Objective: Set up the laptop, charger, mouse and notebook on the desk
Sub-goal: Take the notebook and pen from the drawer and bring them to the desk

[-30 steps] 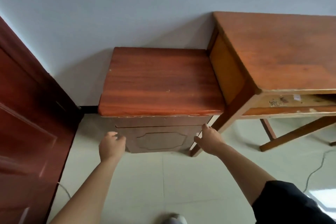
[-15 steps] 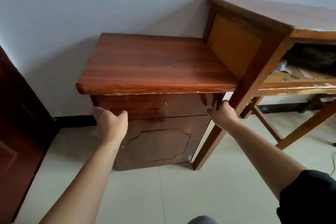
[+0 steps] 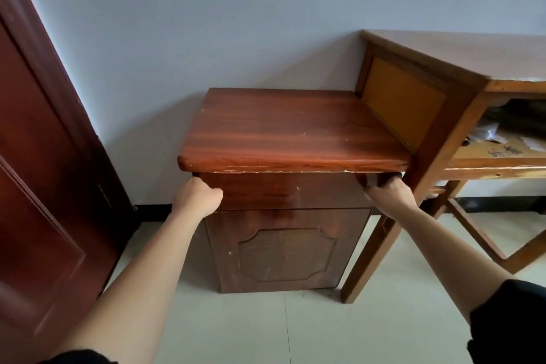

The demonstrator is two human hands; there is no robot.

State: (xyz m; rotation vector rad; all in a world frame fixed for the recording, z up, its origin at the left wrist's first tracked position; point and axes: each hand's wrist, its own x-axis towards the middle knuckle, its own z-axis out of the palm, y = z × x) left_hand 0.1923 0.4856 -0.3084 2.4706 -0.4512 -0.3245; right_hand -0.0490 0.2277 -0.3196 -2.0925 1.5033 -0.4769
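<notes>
A small reddish-brown cabinet with a drawer and a panelled door stands against the wall. My left hand grips under the left end of its overhanging top. My right hand grips under the right end, fingers curled up out of sight. To the right stands the wooden desk, its leg touching the cabinet's right side. No laptop, charger, mouse or notebook can be made out.
A dark red door stands at the left. Under the desktop an open shelf holds papers and dark items. Pale tiled floor lies in front; a black skirting strip runs along the wall.
My hands rose from in front of the cabinet door and closed under its top's overhang. The camera dropped lower, then pulled back a little.
</notes>
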